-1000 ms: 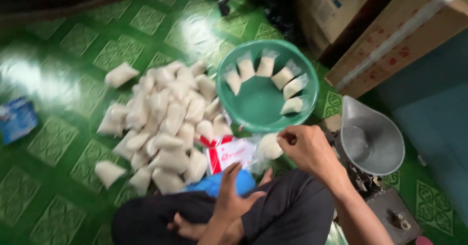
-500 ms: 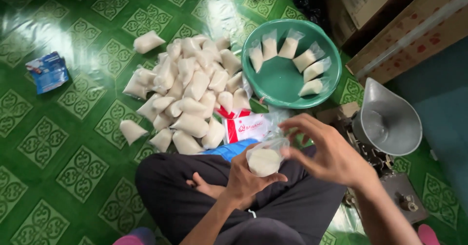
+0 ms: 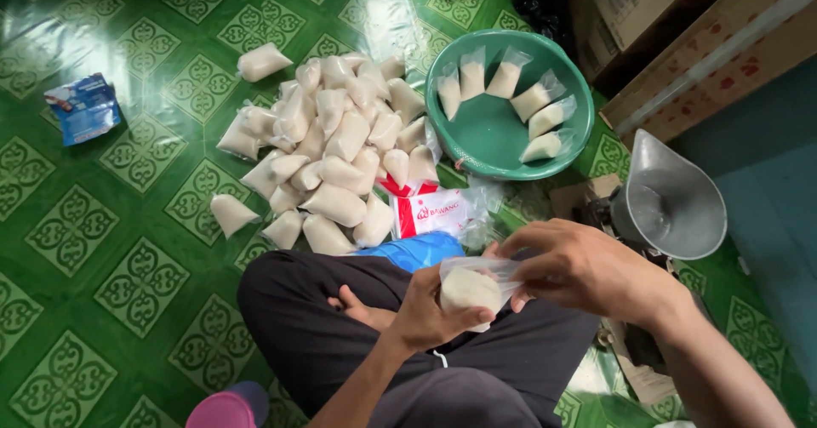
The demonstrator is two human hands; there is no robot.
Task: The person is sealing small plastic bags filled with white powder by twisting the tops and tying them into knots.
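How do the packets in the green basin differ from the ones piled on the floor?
The packets in the green basin are few, spread apart along the far wall, with open clear tops. The floor pile holds many more, heaped and touching, plump with no loose tops. Both are small clear bags of white filling.

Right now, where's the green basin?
Head view, upper right: the green basin sits on the floor right of the pile of filled bags, with the metal funnel to its lower right.

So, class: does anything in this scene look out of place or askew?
One filled bag lies on the floor apart from the heap of filled bags. A crumpled blue packet also lies alone on the green floor. Nothing looks spilled.
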